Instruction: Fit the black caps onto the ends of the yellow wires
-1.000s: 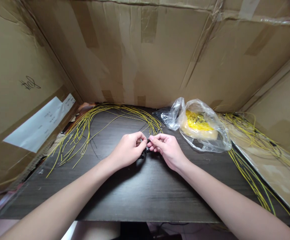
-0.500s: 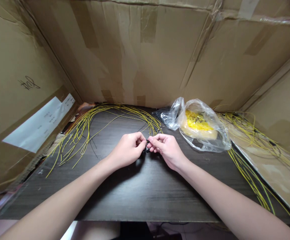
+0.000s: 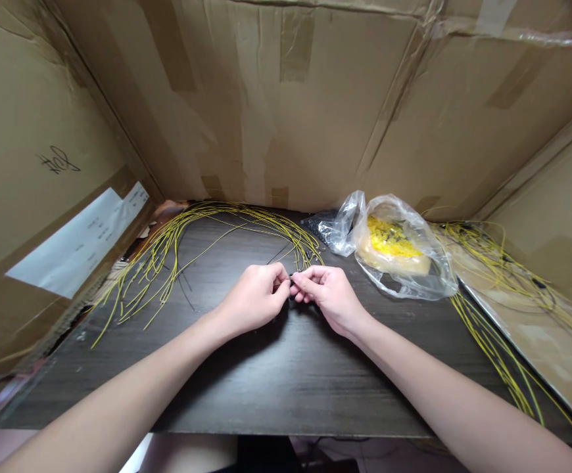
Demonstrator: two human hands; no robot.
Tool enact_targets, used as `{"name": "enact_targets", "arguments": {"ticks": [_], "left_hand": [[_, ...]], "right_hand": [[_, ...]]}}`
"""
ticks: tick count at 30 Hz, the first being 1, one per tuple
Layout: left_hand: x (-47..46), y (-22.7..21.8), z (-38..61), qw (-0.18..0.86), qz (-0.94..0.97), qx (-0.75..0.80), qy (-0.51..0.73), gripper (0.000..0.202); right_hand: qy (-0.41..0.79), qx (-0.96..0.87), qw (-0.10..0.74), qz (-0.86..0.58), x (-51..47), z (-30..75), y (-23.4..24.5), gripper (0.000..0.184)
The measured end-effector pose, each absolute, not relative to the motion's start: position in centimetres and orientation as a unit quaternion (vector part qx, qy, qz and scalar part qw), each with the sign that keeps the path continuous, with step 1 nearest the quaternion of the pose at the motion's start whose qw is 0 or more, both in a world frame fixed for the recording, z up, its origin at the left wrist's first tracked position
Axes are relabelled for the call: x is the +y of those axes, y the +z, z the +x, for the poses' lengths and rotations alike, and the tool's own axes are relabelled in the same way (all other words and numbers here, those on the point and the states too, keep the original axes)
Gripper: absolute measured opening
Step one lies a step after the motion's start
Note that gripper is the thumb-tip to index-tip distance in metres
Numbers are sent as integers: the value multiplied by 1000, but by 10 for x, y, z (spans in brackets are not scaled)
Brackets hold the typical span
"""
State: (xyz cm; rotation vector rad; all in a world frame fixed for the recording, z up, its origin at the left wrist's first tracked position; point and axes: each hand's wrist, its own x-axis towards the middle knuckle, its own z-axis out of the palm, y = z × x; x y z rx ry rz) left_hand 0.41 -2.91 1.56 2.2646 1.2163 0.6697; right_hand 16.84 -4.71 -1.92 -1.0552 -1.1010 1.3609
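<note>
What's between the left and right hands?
In the head view, a small black part shows between the left hand and right hand, mostly hidden.

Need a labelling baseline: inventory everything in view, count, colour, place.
Table: one, dark, centre
Cardboard walls: three sides, brown, left, back, right
Tape: several, brown, on walls
Paper: at least one, white, left wall
Open bag: one, clear, back right, yellow pieces inside
Other bag: one, clear, left of it, dark pieces inside
Left wires: many, mostly yellow, arched, back left to centre
Right wires: many, mostly yellow, table's right side and beyond
Floor: one, pale, below table edge
Small part: at least one, black, centre
Left hand: one, bare, at its left
Right hand: one, bare, at its right
Forearms: two, bare, below hands
</note>
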Motion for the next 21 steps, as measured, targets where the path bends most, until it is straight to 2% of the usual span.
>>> {"name": "enact_targets", "arguments": {"ticks": [21], "left_hand": [[-23, 12, 3, 271, 796, 456, 291, 19]], "right_hand": [[585, -406, 550, -437, -45, 169, -18, 35]]}}
